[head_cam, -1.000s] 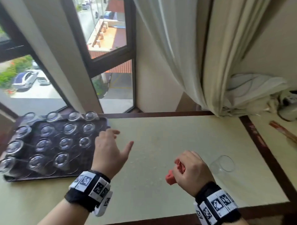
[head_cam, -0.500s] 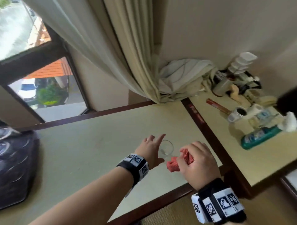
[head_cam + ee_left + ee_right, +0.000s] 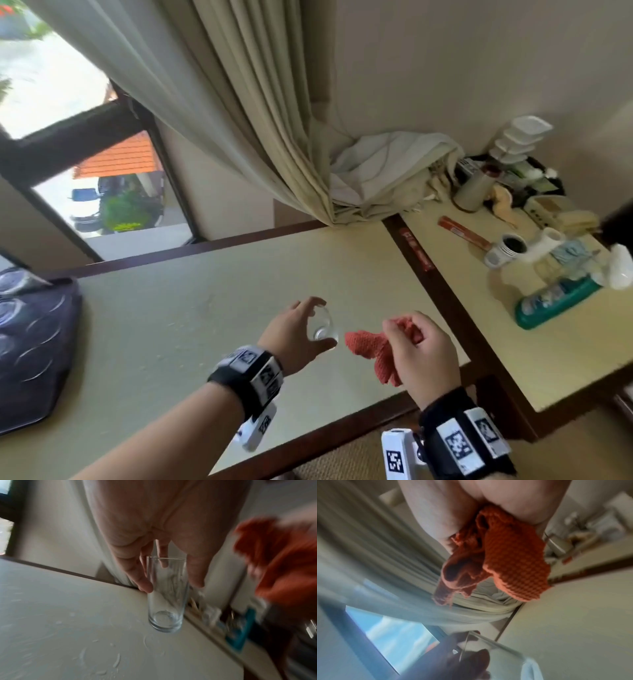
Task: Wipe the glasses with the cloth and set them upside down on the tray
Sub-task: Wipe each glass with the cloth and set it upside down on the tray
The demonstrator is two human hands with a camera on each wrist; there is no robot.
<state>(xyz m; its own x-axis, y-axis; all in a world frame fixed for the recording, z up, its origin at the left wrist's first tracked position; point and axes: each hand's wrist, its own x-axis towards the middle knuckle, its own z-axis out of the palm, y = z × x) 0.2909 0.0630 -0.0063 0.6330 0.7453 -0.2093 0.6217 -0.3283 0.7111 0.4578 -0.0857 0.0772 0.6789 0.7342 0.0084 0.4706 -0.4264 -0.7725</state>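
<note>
A clear straight glass (image 3: 321, 331) is near the table's front right part, and my left hand (image 3: 317, 320) grips it from above, fingers on one side and thumb on the other. In the left wrist view the glass (image 3: 166, 601) stands upright, mouth up, between fingertips (image 3: 145, 585) and thumb; whether its base touches the table I cannot tell. Just right of it, my right hand (image 3: 404, 330) holds a bunched red waffle cloth (image 3: 371, 351), whose folds (image 3: 510, 563) hang from the palm. The dark tray (image 3: 51, 370) with upturned glasses (image 3: 15, 281) lies at the far left.
A pale table top (image 3: 191, 325) with a dark wood rim runs from tray to glass. A second table (image 3: 513, 335) at right carries a teal bottle (image 3: 555, 301), a cup, boxes and clutter. Curtain (image 3: 267, 137) and bundled white fabric hang behind; a window is at the left.
My left hand crossed from beside the tray to the glass at the right and closed round it. The right hand kept the cloth and let more of it hang out.
</note>
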